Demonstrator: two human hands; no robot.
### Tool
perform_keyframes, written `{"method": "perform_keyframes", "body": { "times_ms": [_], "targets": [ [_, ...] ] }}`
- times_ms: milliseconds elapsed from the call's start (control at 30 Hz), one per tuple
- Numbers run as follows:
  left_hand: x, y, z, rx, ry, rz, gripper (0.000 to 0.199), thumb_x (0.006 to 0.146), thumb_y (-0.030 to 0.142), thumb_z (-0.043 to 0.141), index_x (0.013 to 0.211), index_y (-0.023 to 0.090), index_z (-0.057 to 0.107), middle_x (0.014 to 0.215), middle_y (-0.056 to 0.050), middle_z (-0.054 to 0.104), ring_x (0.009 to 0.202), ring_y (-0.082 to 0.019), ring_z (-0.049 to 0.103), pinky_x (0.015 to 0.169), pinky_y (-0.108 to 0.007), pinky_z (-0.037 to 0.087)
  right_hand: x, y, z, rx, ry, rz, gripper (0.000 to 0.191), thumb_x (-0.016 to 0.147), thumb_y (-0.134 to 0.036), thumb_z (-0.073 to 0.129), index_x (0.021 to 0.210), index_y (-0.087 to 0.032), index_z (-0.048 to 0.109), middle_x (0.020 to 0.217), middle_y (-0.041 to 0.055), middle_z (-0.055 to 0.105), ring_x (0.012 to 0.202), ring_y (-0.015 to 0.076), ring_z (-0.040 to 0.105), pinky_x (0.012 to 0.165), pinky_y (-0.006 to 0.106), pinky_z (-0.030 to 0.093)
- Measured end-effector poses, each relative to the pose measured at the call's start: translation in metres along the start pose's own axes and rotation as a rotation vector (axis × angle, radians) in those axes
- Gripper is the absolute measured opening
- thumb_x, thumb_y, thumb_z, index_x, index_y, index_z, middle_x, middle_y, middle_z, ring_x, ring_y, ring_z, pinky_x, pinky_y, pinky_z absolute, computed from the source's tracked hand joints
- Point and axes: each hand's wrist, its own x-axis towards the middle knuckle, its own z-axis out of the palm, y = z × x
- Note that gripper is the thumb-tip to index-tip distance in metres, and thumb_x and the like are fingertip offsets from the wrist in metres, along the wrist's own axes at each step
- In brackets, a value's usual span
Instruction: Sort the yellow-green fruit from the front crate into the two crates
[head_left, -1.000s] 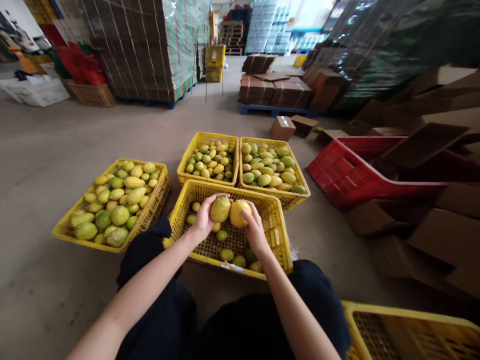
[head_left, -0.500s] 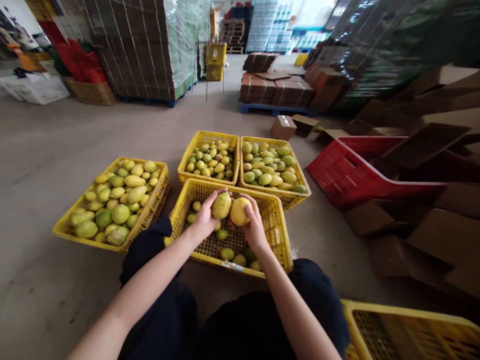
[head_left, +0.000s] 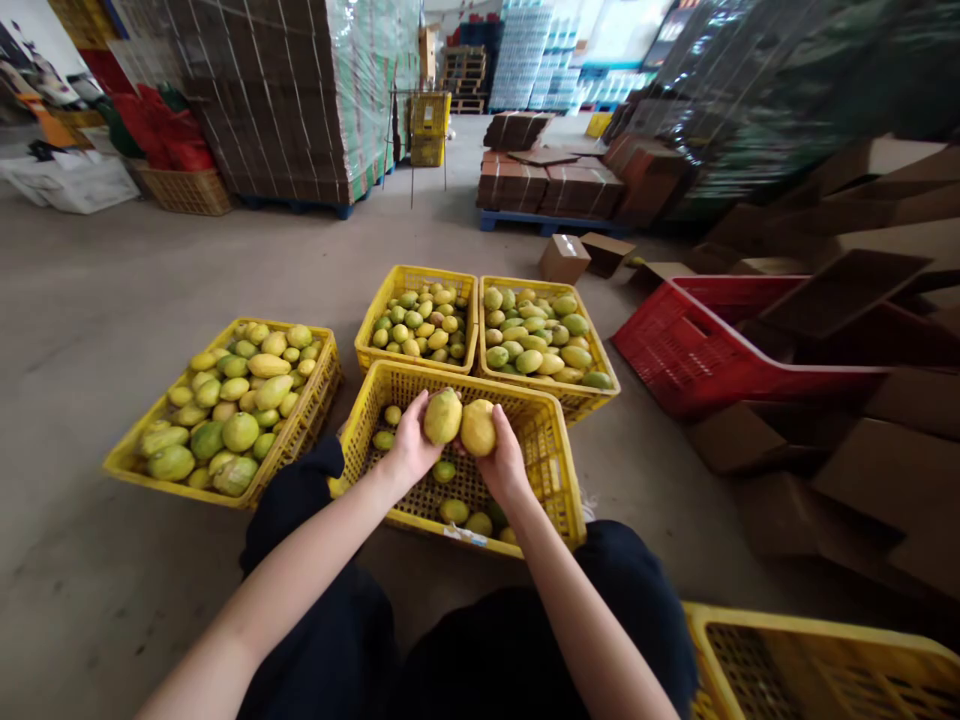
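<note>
Over the near yellow crate (head_left: 559, 470), my left hand (head_left: 412, 438) is closed round a green-yellow fruit (head_left: 442, 416). Beside it my right hand (head_left: 507, 458) holds a yellower fruit (head_left: 478, 428). The two fruits are side by side, nearly touching, and the fingers beneath them are mostly hidden. Several loose fruits (head_left: 454, 511) lie on the floor of this crate, toward its near side and left end. Just behind it are a crate of small fruits (head_left: 425, 318) and a crate of larger ones (head_left: 531, 338).
A heaped fruit crate (head_left: 240, 431) stands at the left. To the right are a red crate (head_left: 675, 345) and cardboard boxes (head_left: 885, 470). Another yellow crate (head_left: 825, 628) is at the lower right. Wrapped pallets (head_left: 262, 100) stand farther back.
Both hands have shifted slightly, and the right-hand fingers have moved from over the yellower fruit to its side, showing more of it. Both fruits remain held.
</note>
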Motion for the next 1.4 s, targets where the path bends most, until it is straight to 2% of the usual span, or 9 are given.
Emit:
{"method": "perform_keyframes", "body": {
  "times_ms": [133,367,700,800,900,1133,1200,1267,1400],
  "targets": [
    [0.005,-0.001,-0.005,-0.045,0.133,0.003,0.025,0.092,0.029,0.05,0.082,0.014,0.068,0.069,-0.002,0.069,0.06,-0.012,0.063,0.059,-0.021,0.052,-0.005,0.002,0.006,-0.003,0.004,-0.057,0.04,0.068,-0.058,0.076,0.082,-0.021,0.065,0.079,-0.0003,0.068,0.079,0.0193,0.064,0.063,0.03,0.053],
    [0.009,-0.004,-0.009,-0.073,0.09,-0.003,0.022,0.087,0.026,0.055,0.069,0.015,0.063,0.062,-0.001,0.066,0.056,-0.011,0.063,0.062,-0.021,0.053,-0.006,0.0,0.009,0.056,-0.025,0.055,0.042,0.068,-0.062,0.073,0.079,-0.021,0.069,0.075,0.0008,0.069,0.079,0.0205,0.067,0.059,0.028,0.053],
    [0.008,0.019,-0.002,-0.064,0.029,0.004,0.026,0.087,0.027,0.048,0.1,0.013,0.065,0.082,-0.009,0.071,0.079,-0.021,0.071,0.069,-0.031,0.059,-0.004,-0.028,0.004,0.329,0.017,0.125,0.029,0.078,-0.041,0.059,0.091,-0.016,0.067,0.078,0.0072,0.072,0.066,0.0209,0.067,0.051,0.03,0.053],
    [0.016,0.026,-0.003,0.257,-0.012,0.018,0.025,0.084,0.023,0.056,0.107,0.017,0.064,0.08,-0.006,0.07,0.071,-0.018,0.07,0.06,-0.025,0.058,0.0,-0.048,-0.008,0.417,0.114,0.075,0.026,0.079,-0.037,0.055,0.093,-0.017,0.064,0.079,0.006,0.072,0.063,0.0197,0.066,0.05,0.029,0.052],
    [0.012,0.01,-0.017,0.967,-0.175,-0.06,0.025,0.075,0.021,0.069,0.1,0.021,0.07,0.072,-0.002,0.067,0.054,-0.016,0.065,0.051,-0.027,0.056,0.003,-0.066,-0.021,0.49,0.14,0.028,0.027,0.08,-0.036,0.051,0.097,-0.018,0.062,0.077,0.0048,0.07,0.06,0.0175,0.063,0.046,0.026,0.049],
    [-0.012,-0.051,-0.059,1.604,-0.48,-0.638,0.021,0.056,0.022,0.086,0.069,0.027,0.07,0.056,-0.001,0.062,0.07,-0.033,0.071,0.071,-0.058,0.057,0.005,-0.072,-0.037,0.537,0.127,0.025,0.025,0.078,-0.034,0.053,0.098,-0.02,0.061,0.08,0.0042,0.068,0.064,0.0165,0.06,0.047,0.026,0.048],
    [-0.003,-0.036,-0.046,1.49,-0.377,-0.484,0.029,0.054,0.024,0.087,0.078,0.026,0.071,0.068,-0.003,0.068,0.075,-0.032,0.072,0.076,-0.056,0.057,0.006,-0.069,-0.038,0.508,0.113,0.038,0.024,0.078,-0.034,0.054,0.097,-0.021,0.061,0.081,0.0039,0.069,0.065,0.017,0.06,0.048,0.027,0.049],
    [0.01,-0.003,-0.024,1.177,-0.179,-0.106,0.037,0.066,0.035,0.082,0.098,0.022,0.069,0.091,-0.008,0.072,0.081,-0.028,0.072,0.077,-0.048,0.059,0.007,-0.067,-0.038,0.49,0.107,0.044,0.023,0.078,-0.034,0.054,0.096,-0.022,0.061,0.081,0.0037,0.069,0.065,0.0173,0.06,0.048,0.027,0.048],
    [0.026,0.072,0.002,0.829,0.12,0.279,0.043,0.091,0.043,0.053,0.13,0.026,0.048,0.137,-0.014,0.054,0.093,-0.018,0.071,0.086,-0.033,0.055,0.007,-0.067,-0.031,0.547,0.174,0.087,0.023,0.083,-0.034,0.049,0.096,-0.021,0.062,0.079,0.0048,0.069,0.062,0.0172,0.06,0.046,0.026,0.047]
  ]
}}
